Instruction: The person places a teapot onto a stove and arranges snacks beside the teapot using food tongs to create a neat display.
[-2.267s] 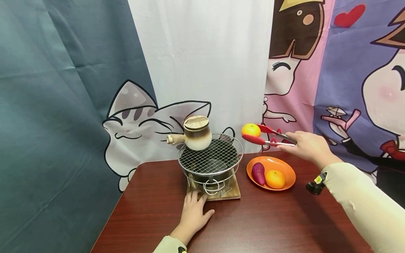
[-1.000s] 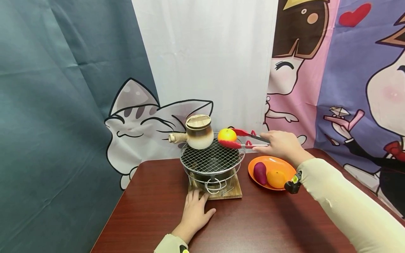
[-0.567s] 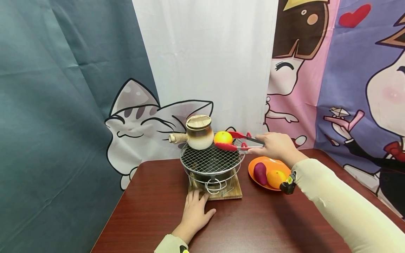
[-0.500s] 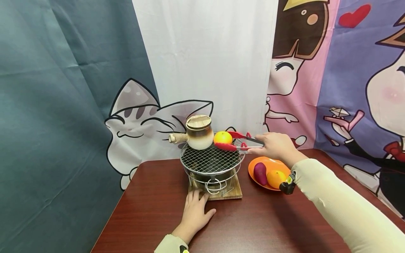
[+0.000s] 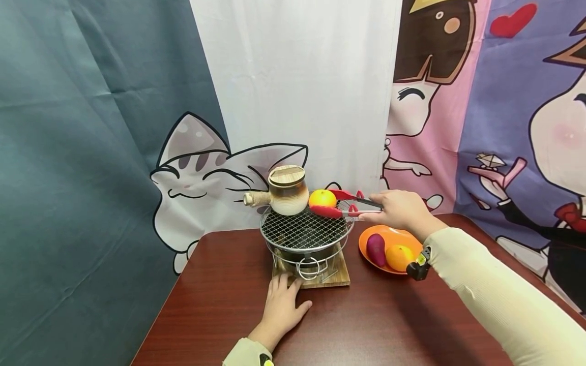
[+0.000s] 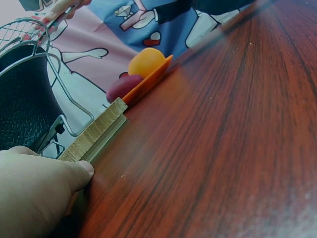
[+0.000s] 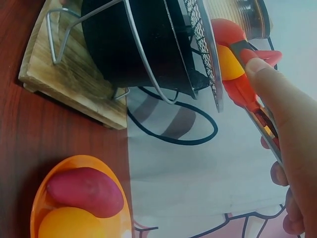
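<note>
The right hand [image 5: 397,209] clasps a pair of red tongs [image 5: 348,202] whose tips pinch an orange [image 5: 322,199] resting on, or just above, the wire grill mesh [image 5: 305,230], right beside the clay pot [image 5: 286,190] with its wooden lid. The left hand [image 5: 281,307] lies flat and relaxed on the dark wooden surface [image 5: 375,325], fingertips touching the edge of the wooden board [image 6: 96,133] under the stove.

The orange is round and the mesh flat, so if the tongs let go while it is off balance, it may roll toward the rim and drop to the surface. It sits close to the pot; a nudge sideways could knock the pot or shift its lid.

Counted: two oranges in all, one in the tongs and one [image 5: 399,257] on the orange plate [image 5: 392,235]; one purple sweet potato [image 5: 375,249] beside it on that plate; one pot, one grill, one pair of tongs.
</note>
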{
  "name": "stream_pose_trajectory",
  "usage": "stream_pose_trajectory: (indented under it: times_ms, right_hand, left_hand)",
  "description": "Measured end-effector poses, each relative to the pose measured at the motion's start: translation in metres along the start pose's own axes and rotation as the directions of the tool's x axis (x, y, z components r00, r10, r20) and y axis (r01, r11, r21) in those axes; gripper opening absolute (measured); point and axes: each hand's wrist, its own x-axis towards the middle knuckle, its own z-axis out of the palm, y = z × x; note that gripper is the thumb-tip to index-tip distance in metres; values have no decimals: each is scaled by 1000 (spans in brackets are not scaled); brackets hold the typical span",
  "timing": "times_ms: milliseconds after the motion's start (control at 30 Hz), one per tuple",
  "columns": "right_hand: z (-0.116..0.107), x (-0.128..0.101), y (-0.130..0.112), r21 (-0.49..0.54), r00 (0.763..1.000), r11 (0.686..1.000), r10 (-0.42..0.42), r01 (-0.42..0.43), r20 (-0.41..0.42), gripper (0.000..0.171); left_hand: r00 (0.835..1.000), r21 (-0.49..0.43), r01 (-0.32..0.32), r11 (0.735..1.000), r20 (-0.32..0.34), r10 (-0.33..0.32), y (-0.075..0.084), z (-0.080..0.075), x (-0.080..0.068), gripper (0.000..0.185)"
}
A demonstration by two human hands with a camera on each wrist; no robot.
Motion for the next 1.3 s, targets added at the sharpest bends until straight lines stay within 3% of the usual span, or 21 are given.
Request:
stream_pose_trajectory:
  times_ms: [333,667,1100,1300]
  right_hand:
    - [0,0,-3,0,1000,1000,2,-2,7,94]
    - [-3,-3,-2,-18,1000,1000,-9,9,2,88]
    - [-7,-7,-3,-17,1000,1000,4,-4,4,97]
    - [-11,-15,2,-10,999,1000,12,-12,-37,95]
  left_hand:
    - [999,10,-21,1000,-46,21,0,2,0,57]
    - [1000,7,5,1000,10,-5,1,-1,0,55]
    - [999,7,-18,1000,-43,18,1,1,-1,56]
    - [1000,0,-6,1000,-14,6,1,0,0,55]
